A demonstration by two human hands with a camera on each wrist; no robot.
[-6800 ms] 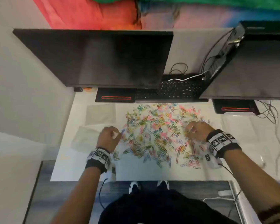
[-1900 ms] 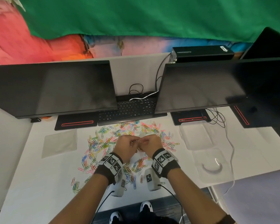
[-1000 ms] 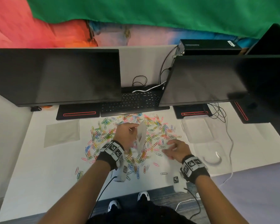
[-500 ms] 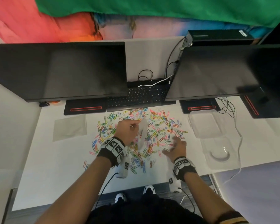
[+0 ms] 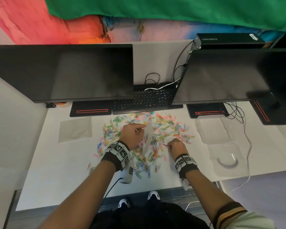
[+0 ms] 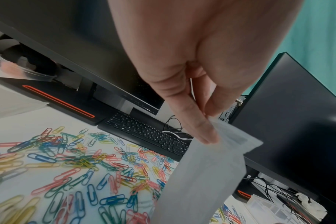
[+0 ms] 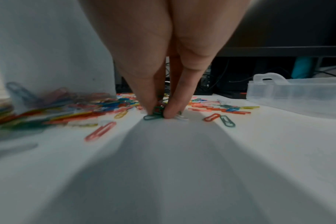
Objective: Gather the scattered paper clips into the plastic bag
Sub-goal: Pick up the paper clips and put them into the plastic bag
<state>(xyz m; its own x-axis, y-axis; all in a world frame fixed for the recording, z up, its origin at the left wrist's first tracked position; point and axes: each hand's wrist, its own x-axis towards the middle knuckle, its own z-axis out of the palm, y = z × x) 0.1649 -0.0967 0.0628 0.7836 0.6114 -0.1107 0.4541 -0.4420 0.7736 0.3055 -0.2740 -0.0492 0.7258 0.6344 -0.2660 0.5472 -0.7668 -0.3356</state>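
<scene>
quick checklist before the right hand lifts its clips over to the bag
1. Left hand holds the plastic bag by its top edge, above the table: ok.
2. Bag mouth open enough to drop clips in: cannot tell; the bag hangs flat in the left wrist view.
3. Right hand fingertips pinch a small bunch of paper clips on the table: ok.
4. Pinched clips free of neighbouring ones: cannot tell; they lie tangled.
5. Bag close to the right hand in the head view: ok.
6. Clips already in the bag: cannot tell.
</scene>
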